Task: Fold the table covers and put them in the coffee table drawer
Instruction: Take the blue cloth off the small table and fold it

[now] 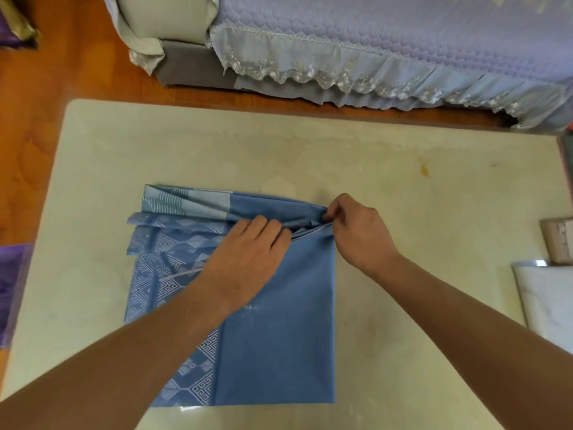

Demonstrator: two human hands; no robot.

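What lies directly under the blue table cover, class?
The blue table cover lies on the cream coffee table. The tabletop beneath it, and any inner folded layers, are hidden by the cloth.

Beyond my cream tabletop [341, 156]: orange wood floor [62, 72], grey sofa [186, 66] under lilac lace-edged cover [387, 45].
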